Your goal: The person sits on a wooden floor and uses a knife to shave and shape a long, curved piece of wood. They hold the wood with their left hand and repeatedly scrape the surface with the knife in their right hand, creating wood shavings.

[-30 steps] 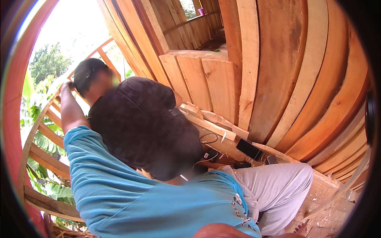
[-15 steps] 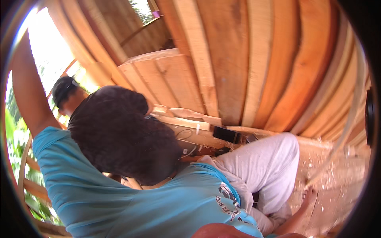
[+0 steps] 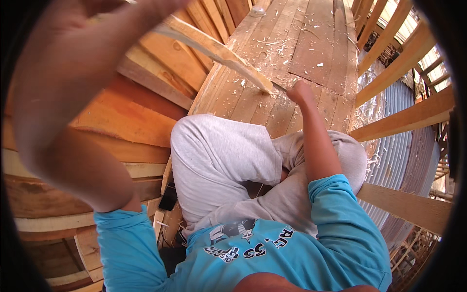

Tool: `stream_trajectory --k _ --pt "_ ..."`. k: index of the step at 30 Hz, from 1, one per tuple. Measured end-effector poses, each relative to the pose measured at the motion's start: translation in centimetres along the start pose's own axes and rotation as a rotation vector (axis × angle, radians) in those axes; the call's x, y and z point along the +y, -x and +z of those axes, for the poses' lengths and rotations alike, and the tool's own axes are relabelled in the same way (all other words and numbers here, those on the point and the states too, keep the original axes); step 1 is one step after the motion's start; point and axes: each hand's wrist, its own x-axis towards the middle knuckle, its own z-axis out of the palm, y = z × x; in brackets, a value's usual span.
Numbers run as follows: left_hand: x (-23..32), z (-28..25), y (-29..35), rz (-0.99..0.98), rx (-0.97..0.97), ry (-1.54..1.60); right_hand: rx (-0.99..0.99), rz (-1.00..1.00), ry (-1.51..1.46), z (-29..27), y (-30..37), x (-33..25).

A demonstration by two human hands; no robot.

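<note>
Wood strip (image 3: pixel 219 51), long, thin and pale, ran slantwise from upper left down to centre, its lower tip resting on the plank floor (image 3: pixel 311 44) just beside the right hand (image 3: pixel 300 92). Right hand was closed in a fist pressed to the floor at the strip's tip; whether it gripped a tool could not be told. Left hand (image 3: pixel 112 6) was raised at the top edge, mostly cut off by the frame; it met the strip's upper end, but its grip could not be told. Left forearm (image 3: pixel 68 102) filled the left side, large and near the camera. Turquoise shirt (image 3: pixel 301 248) with a printed chest covered both upper arms. Grey trousers (image 3: pixel 224 155), knees bent, lay between the arms. Pale shavings (image 3: pixel 262 80) were scattered over the floor around the strip's tip. Curved orange-brown planks (image 3: pixel 121 117) rose at left. Slanted wooden beams (image 3: pixel 404 117) stood at right, with corrugated metal sheet (image 3: pixel 404 160) behind them. Small dark object (image 3: pixel 169 198) lay by the left thigh.
</note>
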Motion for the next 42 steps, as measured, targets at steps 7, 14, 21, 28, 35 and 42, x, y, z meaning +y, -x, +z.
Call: stream_trajectory --k 7,14,21,28,35,42 --pt "7.4 24.3 -0.9 -0.016 -0.644 1.126 0.195 0.104 0.081 4.8 -1.2 -0.2" --pt "2.0 34.2 6.3 -0.463 -1.163 0.957 0.079 0.282 0.169 6.3 -2.1 0.0" --pt "-3.7 31.1 8.3 -0.855 -0.831 0.818 0.140 0.129 0.028 6.7 -1.8 0.8" --pt "-4.9 40.2 11.4 -0.774 -0.992 0.822 0.247 0.113 -0.181 6.2 -0.8 0.3" --pt "1.0 51.1 9.8 -0.501 -0.437 0.596 0.264 0.079 -0.291 6.8 -1.9 1.2" --pt "3.2 55.8 11.9 -0.578 -0.446 0.740 0.222 0.057 -0.360 6.3 -0.8 -0.8"
